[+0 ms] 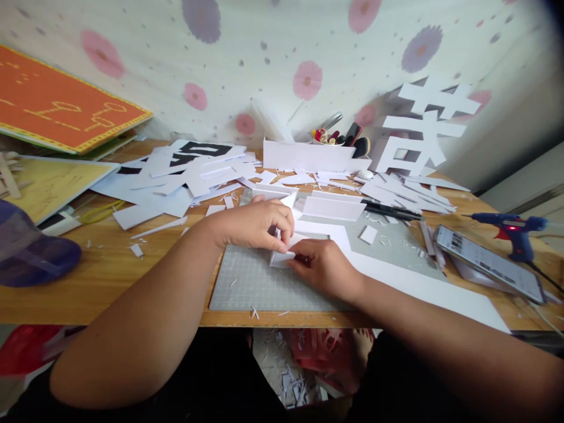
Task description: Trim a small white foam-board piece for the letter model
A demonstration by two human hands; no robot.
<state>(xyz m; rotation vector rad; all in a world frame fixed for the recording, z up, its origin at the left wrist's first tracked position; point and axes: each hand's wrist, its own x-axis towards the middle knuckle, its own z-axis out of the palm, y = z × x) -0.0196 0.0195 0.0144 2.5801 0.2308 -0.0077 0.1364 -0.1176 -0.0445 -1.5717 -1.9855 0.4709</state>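
A small folded white paper piece (281, 259) stands on the grey cutting mat (247, 288). Bent over it, my left hand (259, 223) pinches its upper part between thumb and fingers. My right hand (324, 264) grips the piece's right edge with thumb and forefinger. Behind my hands, an upright white strip (333, 207) rests on the mat, and a long flat white sheet (423, 285) runs to the right from beside my right hand. Part of the folded piece is hidden by my fingers.
Paper scraps and printed sheets (198, 170) cover the back left. A blue glue gun (515, 229) with a red light and a phone (489, 261) lie at the right. A white three-dimensional paper character (423, 132) stands at the back right. A dark blue cap (35, 247) is at left.
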